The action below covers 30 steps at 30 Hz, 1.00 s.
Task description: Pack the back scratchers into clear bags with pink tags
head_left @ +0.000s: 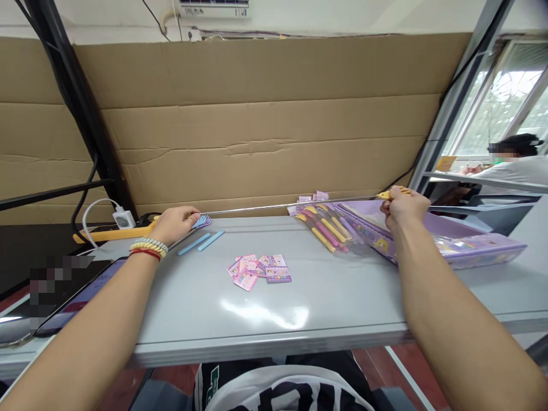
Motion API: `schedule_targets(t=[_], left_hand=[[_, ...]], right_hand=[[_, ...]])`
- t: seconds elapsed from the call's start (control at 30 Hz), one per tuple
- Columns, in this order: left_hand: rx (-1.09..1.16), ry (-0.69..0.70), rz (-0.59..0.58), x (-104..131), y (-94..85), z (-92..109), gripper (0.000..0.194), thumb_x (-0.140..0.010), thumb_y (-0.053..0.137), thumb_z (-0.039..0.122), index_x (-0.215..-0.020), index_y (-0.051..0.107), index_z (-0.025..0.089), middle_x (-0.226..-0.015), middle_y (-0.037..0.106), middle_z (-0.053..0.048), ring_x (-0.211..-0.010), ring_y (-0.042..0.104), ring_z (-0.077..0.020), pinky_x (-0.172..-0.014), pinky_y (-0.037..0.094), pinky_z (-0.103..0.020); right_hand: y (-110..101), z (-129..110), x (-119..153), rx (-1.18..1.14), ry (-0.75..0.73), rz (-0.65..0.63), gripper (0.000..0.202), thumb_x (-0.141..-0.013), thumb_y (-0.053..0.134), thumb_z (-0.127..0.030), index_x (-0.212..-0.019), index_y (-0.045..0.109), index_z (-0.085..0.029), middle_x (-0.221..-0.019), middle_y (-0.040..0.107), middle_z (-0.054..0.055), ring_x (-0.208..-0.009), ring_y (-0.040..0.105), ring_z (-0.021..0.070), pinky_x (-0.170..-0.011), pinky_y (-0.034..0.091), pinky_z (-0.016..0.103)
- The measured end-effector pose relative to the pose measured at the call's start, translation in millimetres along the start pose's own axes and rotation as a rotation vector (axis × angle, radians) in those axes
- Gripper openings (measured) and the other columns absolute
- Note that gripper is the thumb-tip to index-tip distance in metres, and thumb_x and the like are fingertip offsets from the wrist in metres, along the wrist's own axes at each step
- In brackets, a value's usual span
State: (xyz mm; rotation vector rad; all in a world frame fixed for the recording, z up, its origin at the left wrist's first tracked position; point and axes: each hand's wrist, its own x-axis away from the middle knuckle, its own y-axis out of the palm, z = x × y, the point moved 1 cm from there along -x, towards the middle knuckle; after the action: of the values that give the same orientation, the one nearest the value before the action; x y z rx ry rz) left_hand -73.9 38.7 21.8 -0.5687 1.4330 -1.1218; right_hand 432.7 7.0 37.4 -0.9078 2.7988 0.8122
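A long thin metal rod (274, 206) stretches nearly level above the table between my two hands. My left hand (173, 222) is closed in a pinch at its left end. My right hand (405, 208) is closed around a yellow tapered end piece (385, 194) on its right end. Right by my left fingers is a blue and purple claw-like piece (202, 221); a dark shaft runs from it under my hand. Two light blue sticks (211, 241) lie just to its right. Small pink printed cards (257, 269) are spread in the middle of the table.
A clear bag of yellow and pink pens (327, 228) lies beside an open purple case (368, 228). At left are a yellow bar (120, 234), a white charger (123, 218) and a phone (81, 302). Cardboard (274, 125) backs the table. Another person (518, 160) sits at far right.
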Motion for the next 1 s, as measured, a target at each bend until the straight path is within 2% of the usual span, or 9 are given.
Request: schedule_targets(t=[0.1,0.17,0.37,0.47,0.6,0.7,0.8,0.9,1.0], left_hand=[[-0.044,-0.012,0.007,-0.2,-1.3,4.7,0.039,-0.085,0.038,0.045,-0.094,0.069,0.023,-0.097,0.072,-0.005,-0.088,0.064,-0.0234,-0.066,0.041,-0.028],[-0.068,0.029,-0.010,0.1,1.6,22.8,0.038,-0.086,0.038,0.045,-0.096,0.069,0.025,-0.096,0.073,-0.004,-0.089,0.064,-0.0234,-0.064,0.040,-0.028],[-0.043,0.212,0.014,16.5,16.1,124.1,0.035,-0.091,0.032,0.038,-0.093,0.065,0.025,-0.085,0.072,-0.004,-0.077,0.064,-0.0207,-0.057,0.034,-0.028],[-0.024,0.252,0.044,27.1,18.0,145.7,0.032,-0.092,0.033,0.034,-0.088,0.062,0.023,-0.079,0.070,-0.005,-0.071,0.063,-0.0201,-0.055,0.032,-0.029],[-0.040,0.312,0.005,31.2,19.2,137.5,0.035,-0.094,0.030,0.037,-0.094,0.061,0.023,-0.080,0.070,-0.004,-0.075,0.064,-0.0203,-0.057,0.033,-0.028],[-0.056,0.333,-0.043,27.7,20.6,130.6,0.038,-0.094,0.028,0.043,-0.103,0.060,0.025,-0.082,0.070,-0.003,-0.077,0.064,-0.0210,-0.058,0.034,-0.028],[-0.094,0.300,-0.057,20.2,18.5,122.6,0.040,-0.093,0.028,0.045,-0.097,0.063,0.026,-0.084,0.071,-0.003,-0.078,0.064,-0.0213,-0.058,0.034,-0.028],[-0.092,0.241,-0.030,10.0,11.9,98.7,0.036,-0.092,0.030,0.041,-0.092,0.063,0.025,-0.091,0.071,-0.003,-0.083,0.063,-0.0212,-0.061,0.035,-0.028],[-0.093,0.152,-0.010,0.5,5.0,56.5,0.034,-0.091,0.032,0.038,-0.089,0.063,0.023,-0.093,0.070,-0.004,-0.086,0.062,-0.0213,-0.064,0.037,-0.029]], right_hand=[[6.2,2.4,4.7,0.018,-0.005,-0.141,0.018,-0.073,0.057,-0.006,-0.064,0.047,-0.018,-0.049,0.044,-0.006,-0.032,0.034,0.0036,-0.030,0.023,0.016],[19.0,3.0,22.1,0.059,-0.031,-0.322,0.011,-0.070,0.062,-0.010,-0.067,0.053,-0.016,-0.049,0.048,-0.005,-0.033,0.037,0.0039,-0.030,0.025,0.016],[73.4,13.6,138.7,0.360,-0.162,-1.035,0.022,-0.075,0.064,-0.037,-0.074,0.058,-0.016,-0.045,0.054,-0.001,-0.034,0.045,0.0090,-0.034,0.033,0.021],[84.6,23.2,176.9,0.337,-0.237,-1.186,0.023,-0.081,0.056,-0.040,-0.081,0.055,-0.017,-0.056,0.060,0.001,-0.038,0.051,0.0097,-0.038,0.037,0.021],[82.1,34.4,180.0,0.357,-0.250,-1.269,0.022,-0.081,0.057,-0.039,-0.086,0.054,-0.018,-0.073,0.064,0.003,-0.044,0.054,0.0081,-0.039,0.039,0.020],[81.0,39.3,172.3,0.336,-0.141,-1.342,0.026,-0.077,0.062,-0.040,-0.087,0.055,-0.017,-0.069,0.062,0.001,-0.046,0.056,0.0098,-0.038,0.041,0.021],[82.5,37.5,161.3,0.278,-0.011,-1.325,0.031,-0.071,0.069,-0.040,-0.084,0.056,-0.016,-0.062,0.061,0.001,-0.046,0.059,0.0122,-0.041,0.047,0.024],[77.2,27.3,134.6,0.225,0.004,-1.142,0.029,-0.069,0.073,-0.035,-0.084,0.058,-0.014,-0.061,0.062,0.002,-0.050,0.062,0.0144,-0.047,0.051,0.027],[58.2,13.2,87.7,0.124,-0.097,-0.762,0.019,-0.072,0.069,-0.026,-0.083,0.058,-0.016,-0.055,0.056,-0.002,-0.042,0.054,0.0110,-0.042,0.045,0.025]])
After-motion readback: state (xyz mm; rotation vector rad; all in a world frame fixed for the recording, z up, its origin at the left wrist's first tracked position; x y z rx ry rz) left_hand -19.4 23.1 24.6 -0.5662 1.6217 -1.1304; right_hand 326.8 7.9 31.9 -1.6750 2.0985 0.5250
